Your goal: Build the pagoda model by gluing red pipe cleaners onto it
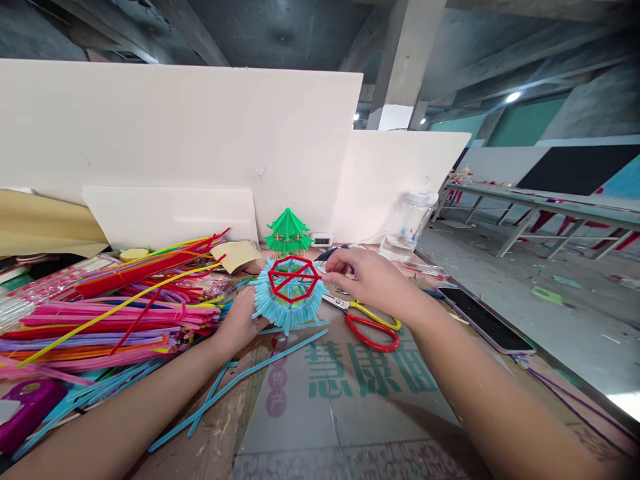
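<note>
My left hand (239,321) grips the left side of a round light-blue pipe-cleaner piece (287,315), with most of its fingers hidden behind it. A red pipe-cleaner frame (295,300), eight-sided with crossing bars, sits on top of this piece. Beside its right edge, my right hand (367,275) has thumb and forefinger pinched together; what is between them is too small to make out. Just behind stands a green pipe-cleaner roof (288,230) shaped like a pagoda top. Scissors (373,331) with red and yellow handles lie below my right hand.
Bundles of coloured pipe cleaners (125,317) pile up on the left. Loose blue pipe cleaners (240,388) lie in front. A phone (485,320) and a clear jug (409,227) stand at the right, a small digital clock (321,240) behind. White boards (200,133) wall the back.
</note>
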Demonstrator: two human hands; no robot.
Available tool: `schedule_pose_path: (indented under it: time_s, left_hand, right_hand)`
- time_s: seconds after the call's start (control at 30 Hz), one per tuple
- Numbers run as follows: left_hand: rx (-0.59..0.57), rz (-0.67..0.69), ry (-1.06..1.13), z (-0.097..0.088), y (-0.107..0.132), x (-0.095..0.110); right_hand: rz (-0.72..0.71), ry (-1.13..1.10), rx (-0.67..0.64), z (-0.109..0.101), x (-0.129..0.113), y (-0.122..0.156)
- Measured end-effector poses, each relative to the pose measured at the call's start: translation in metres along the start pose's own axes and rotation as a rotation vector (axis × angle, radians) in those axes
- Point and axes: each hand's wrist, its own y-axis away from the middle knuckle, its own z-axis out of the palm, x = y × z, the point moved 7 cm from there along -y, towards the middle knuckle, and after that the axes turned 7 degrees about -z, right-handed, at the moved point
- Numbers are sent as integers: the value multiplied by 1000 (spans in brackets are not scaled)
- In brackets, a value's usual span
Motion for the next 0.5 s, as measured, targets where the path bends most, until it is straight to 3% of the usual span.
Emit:
schedule_pose_path:
  time_s: [0.5]
  left_hand:
    - [40,41,-55,-6,3,13]
  right_hand:
    - [42,-27,-63,18,20,-5]
